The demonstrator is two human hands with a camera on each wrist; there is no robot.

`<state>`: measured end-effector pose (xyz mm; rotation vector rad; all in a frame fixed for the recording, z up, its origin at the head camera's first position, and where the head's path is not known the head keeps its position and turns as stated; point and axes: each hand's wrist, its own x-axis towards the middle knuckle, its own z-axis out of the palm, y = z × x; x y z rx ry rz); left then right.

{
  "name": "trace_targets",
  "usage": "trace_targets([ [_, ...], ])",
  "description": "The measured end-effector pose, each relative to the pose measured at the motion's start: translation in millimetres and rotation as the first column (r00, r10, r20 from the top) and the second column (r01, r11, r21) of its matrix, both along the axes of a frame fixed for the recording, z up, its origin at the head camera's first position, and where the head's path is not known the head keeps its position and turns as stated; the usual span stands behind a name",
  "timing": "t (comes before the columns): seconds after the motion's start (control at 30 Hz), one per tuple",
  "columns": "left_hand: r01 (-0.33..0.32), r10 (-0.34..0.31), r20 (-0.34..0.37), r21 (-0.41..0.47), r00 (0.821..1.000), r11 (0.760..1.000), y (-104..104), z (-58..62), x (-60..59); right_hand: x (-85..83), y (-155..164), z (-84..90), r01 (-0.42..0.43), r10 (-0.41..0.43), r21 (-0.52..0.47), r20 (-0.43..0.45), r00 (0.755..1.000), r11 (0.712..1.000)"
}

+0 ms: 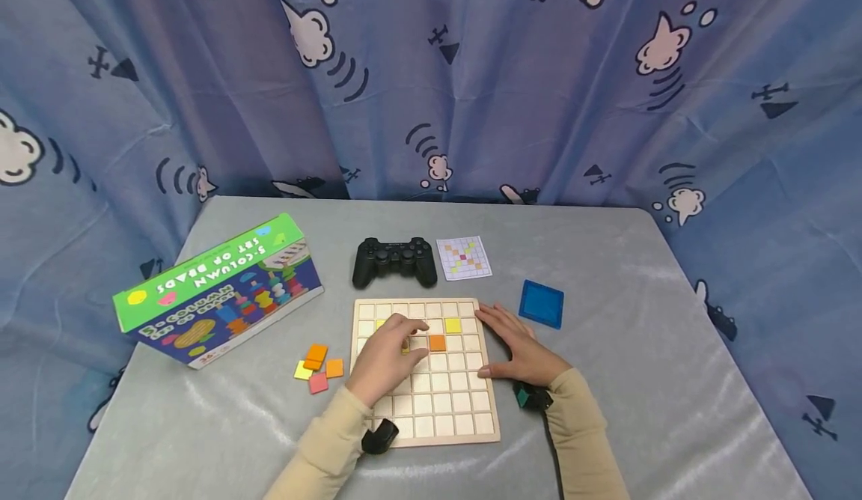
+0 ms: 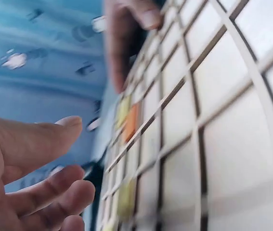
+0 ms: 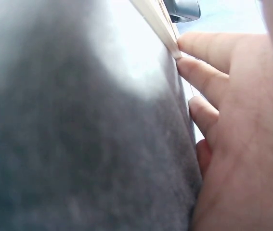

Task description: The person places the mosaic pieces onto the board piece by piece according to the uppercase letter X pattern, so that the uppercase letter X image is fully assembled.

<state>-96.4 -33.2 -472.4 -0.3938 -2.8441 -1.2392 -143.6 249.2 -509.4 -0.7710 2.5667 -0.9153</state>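
A wooden grid board point(image 1: 444, 425) with pale square cells lies in front of me. My left hand point(image 1: 390, 356) is over its upper left part, thumb and fingers apart; in the left wrist view nothing shows between them. On the grid are an orange tile point(image 1: 438, 343) and a yellow tile point(image 1: 453, 325) diagonal to it. More yellow tiles are partly hidden by the left hand, one of them right by its fingers point(image 1: 405, 347). My right hand point(image 1: 528, 356) rests at the board's right edge, fingertips and thumb touching the rim, as the right wrist view also shows.
Loose orange, yellow and pink tiles point(image 1: 319, 383) lie left of the board. A bead-set box point(image 1: 222, 290) stands at the back left. Behind the board are a black game controller point(image 1: 394, 260) and a pattern card point(image 1: 464, 258). A blue tray point(image 1: 542, 304) lies at the right.
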Motion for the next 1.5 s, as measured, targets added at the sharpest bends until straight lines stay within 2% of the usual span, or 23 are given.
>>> trace_targets([
  [0.1, -0.091, 0.092, -0.002, 0.033, 0.996, 0.995, -23, 4.8, 18.7, 1.2, 0, -0.8, -0.006, 0.006, -0.004, -0.001, 1.000, 1.000],
  [0.2, -0.212, 0.212, -0.002, 0.035, 0.977, 0.977, -49, 5.5, 35.2, 1.2, 0, -1.4, -0.009, 0.009, -0.010, -0.016, 1.000, 1.000],
  [0.27, -0.304, 0.304, 0.008, 0.025, 0.953, 0.952, -67, 4.5, 45.0, 1.0, 0, -1.3, -0.010, 0.009, -0.015, -0.019, 1.000, 1.000],
  [0.43, -0.503, 0.503, 0.064, -0.014, 0.862, 0.864, -104, -4.3, 64.9, 0.5, -1, -0.8, -0.012, 0.012, -0.016, -0.006, 1.000, 1.000],
  [0.5, -0.548, 0.548, 0.100, -0.035, 0.830, 0.836, -112, -9.4, 69.9, 0.5, -1, -1.0, -0.010, 0.010, -0.013, -0.002, 1.000, 1.000],
  [0.6, -0.574, 0.576, 0.148, -0.057, 0.804, 0.817, -119, -16.2, 74.1, 0.0, 0, -0.6, -0.006, 0.006, -0.008, -0.001, 1.000, 1.000],
  [0.67, -0.579, 0.582, 0.151, -0.069, 0.799, 0.813, -120, -20.2, 75.1, -0.4, 0, -0.8, -0.005, 0.005, -0.004, -0.004, 1.000, 1.000],
  [0.77, -0.579, 0.585, 0.108, -0.083, 0.804, 0.811, -119, -25.0, 74.5, -0.6, 0, -1.2, -0.004, 0.004, 0.001, -0.009, 1.000, 1.000],
  [0.87, -0.569, 0.577, 0.057, -0.110, 0.815, 0.815, -118, -27.6, 73.3, -0.5, 0, -1.3, -0.004, 0.004, 0.002, -0.005, 1.000, 1.000],
  [1.03, -0.535, 0.546, 0.039, -0.154, 0.837, 0.831, -118, -30.7, 71.7, -0.4, 0, -1.5, -0.006, 0.006, 0.003, -0.001, 1.000, 1.000],
  [1.17, -0.520, 0.532, 0.048, -0.159, 0.845, 0.839, -119, -31.8, 70.5, -0.5, 0, -1.2, -0.002, 0.002, 0.006, -0.002, 1.000, 1.000],
  [1.4, -0.522, 0.540, 0.154, -0.146, 0.827, 0.841, -119, -26.8, 69.6, -0.2, 0, -0.7, 0.005, -0.005, 0.010, 0.002, 1.000, 1.000],
  [1.5, -0.507, 0.526, 0.178, -0.142, 0.832, 0.850, -121, -25.0, 70.6, 0.0, 0, -1.1, 0.003, -0.003, 0.010, 0.001, 1.000, 1.000],
])
